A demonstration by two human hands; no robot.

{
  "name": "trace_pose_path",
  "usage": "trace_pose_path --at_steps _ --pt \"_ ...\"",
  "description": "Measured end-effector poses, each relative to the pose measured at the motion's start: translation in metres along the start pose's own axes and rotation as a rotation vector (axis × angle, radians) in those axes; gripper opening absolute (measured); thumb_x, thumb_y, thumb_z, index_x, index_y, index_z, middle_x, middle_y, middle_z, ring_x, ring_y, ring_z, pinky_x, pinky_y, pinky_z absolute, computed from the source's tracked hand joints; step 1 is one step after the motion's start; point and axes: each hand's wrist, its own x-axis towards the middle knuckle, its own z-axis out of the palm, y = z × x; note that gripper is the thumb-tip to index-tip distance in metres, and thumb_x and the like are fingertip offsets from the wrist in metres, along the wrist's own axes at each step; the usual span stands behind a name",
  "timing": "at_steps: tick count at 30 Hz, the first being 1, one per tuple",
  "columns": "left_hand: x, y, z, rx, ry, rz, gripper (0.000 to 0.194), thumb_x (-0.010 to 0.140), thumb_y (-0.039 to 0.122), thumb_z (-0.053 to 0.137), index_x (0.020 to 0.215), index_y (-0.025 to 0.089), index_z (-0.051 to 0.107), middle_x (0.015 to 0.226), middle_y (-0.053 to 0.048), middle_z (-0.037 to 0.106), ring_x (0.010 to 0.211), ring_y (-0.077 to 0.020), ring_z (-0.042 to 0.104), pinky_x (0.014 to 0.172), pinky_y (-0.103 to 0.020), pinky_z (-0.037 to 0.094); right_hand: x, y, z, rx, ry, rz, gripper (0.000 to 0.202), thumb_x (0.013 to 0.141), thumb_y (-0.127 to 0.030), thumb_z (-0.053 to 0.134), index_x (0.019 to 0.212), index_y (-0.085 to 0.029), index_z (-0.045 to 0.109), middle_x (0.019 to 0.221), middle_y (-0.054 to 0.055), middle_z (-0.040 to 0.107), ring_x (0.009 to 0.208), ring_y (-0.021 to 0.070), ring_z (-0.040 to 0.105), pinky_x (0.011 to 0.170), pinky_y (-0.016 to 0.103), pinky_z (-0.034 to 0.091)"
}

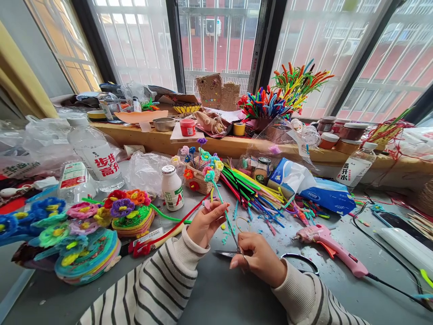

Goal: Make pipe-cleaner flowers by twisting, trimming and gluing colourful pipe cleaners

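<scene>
Between its thumb and fingers, my left hand (208, 223) pinches the teal stem of a small pipe-cleaner flower (210, 176), whose head points up toward the basket. My right hand (260, 257) is closed on a pair of scissors (226, 253). The scissor blades are spread, one pointing left and one up along the stem's lower part. Just behind the flower stands a small woven basket (202, 183) of colourful pipe-cleaner flowers. A white bottle (172, 188) is left of the basket. Loose pipe cleaners (252, 185) lie to its right.
Large pipe-cleaner flowers (81, 225) crowd the left side. On the right are a pink glue gun (333, 246) with a black cord, a blue tissue pack (326, 195) and a clear bottle (356, 166). Jars and craft supplies line the wooden sill (142, 140).
</scene>
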Motion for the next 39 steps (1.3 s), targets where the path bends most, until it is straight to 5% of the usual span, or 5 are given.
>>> trace_pose_path --at_steps 10,23,39 --pt "-0.0009 0.0002 0.0017 -0.014 0.057 0.002 0.008 0.056 0.011 0.063 0.06 0.013 0.056 0.054 0.004 0.056 0.052 -0.0037 0.05 0.05 -0.014 0.039 0.0005 0.0006 0.0004 0.045 -0.029 -0.001 0.057 0.056 -0.065 0.037 0.033 -0.014 0.028 0.043 -0.005 0.028 0.043 0.0063 0.03 0.043 0.021 0.022" --pt "-0.003 -0.0019 0.0027 0.067 -0.064 -0.003 0.009 0.06 0.014 0.059 0.055 0.014 0.052 0.052 0.003 0.053 0.052 -0.0053 0.05 0.049 -0.016 0.037 -0.0009 -0.0036 -0.0015 -0.014 -0.099 0.006 0.062 0.055 -0.071 0.025 0.036 -0.013 0.04 0.046 -0.003 0.033 0.049 0.0082 0.034 0.048 0.022 0.026" --pt "-0.0028 -0.0023 0.0029 0.043 -0.019 -0.023 0.008 0.057 0.016 0.062 0.061 0.013 0.055 0.05 0.003 0.053 0.048 -0.0053 0.049 0.047 -0.017 0.037 -0.0021 -0.0033 -0.0008 -0.069 -0.107 -0.003 0.065 0.056 -0.071 0.023 0.04 -0.012 0.046 0.047 -0.002 0.036 0.049 0.0084 0.036 0.047 0.021 0.028"
